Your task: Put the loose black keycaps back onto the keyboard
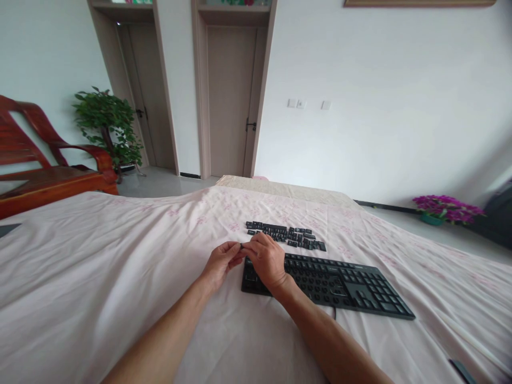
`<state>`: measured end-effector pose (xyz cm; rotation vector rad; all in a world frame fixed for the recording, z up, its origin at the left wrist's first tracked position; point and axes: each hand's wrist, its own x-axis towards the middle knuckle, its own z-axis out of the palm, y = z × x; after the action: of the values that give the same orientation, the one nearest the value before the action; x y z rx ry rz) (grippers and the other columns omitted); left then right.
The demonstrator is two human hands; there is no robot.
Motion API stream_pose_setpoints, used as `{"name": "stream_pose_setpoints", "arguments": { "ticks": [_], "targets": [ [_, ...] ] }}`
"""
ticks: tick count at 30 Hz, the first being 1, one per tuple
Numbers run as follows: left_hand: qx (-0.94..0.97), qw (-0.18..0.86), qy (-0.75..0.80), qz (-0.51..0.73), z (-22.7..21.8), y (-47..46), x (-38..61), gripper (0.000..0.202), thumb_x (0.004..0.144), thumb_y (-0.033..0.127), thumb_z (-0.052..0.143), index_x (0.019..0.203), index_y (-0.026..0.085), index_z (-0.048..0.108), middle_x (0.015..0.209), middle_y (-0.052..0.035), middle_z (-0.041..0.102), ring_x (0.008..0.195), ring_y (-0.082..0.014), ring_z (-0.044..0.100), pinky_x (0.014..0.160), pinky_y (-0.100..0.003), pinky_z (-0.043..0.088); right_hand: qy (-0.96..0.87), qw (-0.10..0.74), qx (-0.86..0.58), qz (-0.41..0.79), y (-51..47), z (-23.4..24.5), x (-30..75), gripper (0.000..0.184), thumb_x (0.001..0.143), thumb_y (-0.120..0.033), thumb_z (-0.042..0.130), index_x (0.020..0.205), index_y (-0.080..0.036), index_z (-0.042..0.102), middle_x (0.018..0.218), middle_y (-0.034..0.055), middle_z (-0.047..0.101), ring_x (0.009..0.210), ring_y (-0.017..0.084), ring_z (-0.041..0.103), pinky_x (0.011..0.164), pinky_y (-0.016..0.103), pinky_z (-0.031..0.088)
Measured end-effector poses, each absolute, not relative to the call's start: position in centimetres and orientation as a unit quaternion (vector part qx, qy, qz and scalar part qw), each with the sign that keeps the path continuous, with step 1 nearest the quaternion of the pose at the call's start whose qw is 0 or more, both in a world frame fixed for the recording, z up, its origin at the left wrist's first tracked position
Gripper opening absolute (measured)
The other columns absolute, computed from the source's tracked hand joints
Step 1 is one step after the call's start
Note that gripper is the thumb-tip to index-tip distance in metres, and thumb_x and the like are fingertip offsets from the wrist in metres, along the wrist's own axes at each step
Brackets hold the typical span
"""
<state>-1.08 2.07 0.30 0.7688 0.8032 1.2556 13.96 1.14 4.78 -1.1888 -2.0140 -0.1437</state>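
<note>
My left hand and my right hand meet just past the keyboard's left end, fingertips pinched together. Between them a tiny black piece shows, which looks like a keycap; fingers cover most of it. Below my right hand lies a black keyboard, partly hidden by that hand and forearm. Its left and middle part has bare key sockets, while keys sit on the right-hand block. Loose black keycaps are laid out in rows behind the keyboard, some hidden by my right hand.
A pale flowered cloth with wrinkles covers the surface. The keyboard's cable runs toward me. A dark object lies at the lower right, another dark edge at far left. Beyond stand a wooden chair and potted plants.
</note>
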Motion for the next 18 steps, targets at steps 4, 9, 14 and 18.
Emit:
{"name": "stream_pose_setpoints", "arguments": {
  "ticks": [4,9,14,18],
  "targets": [
    [0.315,0.691,0.325,0.563,0.3,2.1,-1.2,0.027,0.066,0.031,0.078,0.077,0.015,0.06,0.072,0.0014,0.067,0.064,-0.0073,0.063,0.063,-0.017,0.05,-0.797,0.386,-0.464,-0.024,0.7,5.0,14.0,0.017,0.087,-0.033,0.057,0.089,-0.029,0.073,0.085,0.0015,0.064,0.082,0.014,0.056,0.074,0.022,0.041],
    [0.33,0.695,0.334,0.544,0.5,1.9,-1.2,0.033,0.065,0.031,0.078,0.086,0.017,0.057,0.075,0.0011,0.067,0.069,-0.0103,0.066,0.063,-0.02,0.051,-0.791,0.356,-0.492,0.068,0.6,5.5,14.6,0.019,0.085,-0.032,0.059,0.1,-0.03,0.071,0.095,-0.0001,0.063,0.083,0.012,0.059,0.072,0.02,0.044],
    [0.371,0.688,0.337,0.525,0.3,1.8,-1.1,0.042,0.065,0.032,0.078,0.096,0.019,0.053,0.077,0.0007,0.068,0.07,-0.012,0.067,0.064,-0.021,0.05,-0.809,0.331,-0.475,0.103,0.3,6.0,15.3,0.021,0.084,-0.026,0.059,0.1,-0.029,0.071,0.091,0.0005,0.063,0.084,0.013,0.06,0.076,0.021,0.045],
    [0.396,0.684,0.339,0.51,0.4,1.5,-0.9,0.046,0.066,0.033,0.078,0.101,0.018,0.052,0.077,-0.0015,0.069,0.07,-0.0133,0.067,0.064,-0.022,0.05,-0.821,0.318,-0.464,0.102,-0.2,6.5,15.8,0.021,0.084,-0.024,0.059,0.1,-0.03,0.071,0.091,0.0002,0.063,0.083,0.012,0.059,0.076,0.021,0.044]
  ]
}}
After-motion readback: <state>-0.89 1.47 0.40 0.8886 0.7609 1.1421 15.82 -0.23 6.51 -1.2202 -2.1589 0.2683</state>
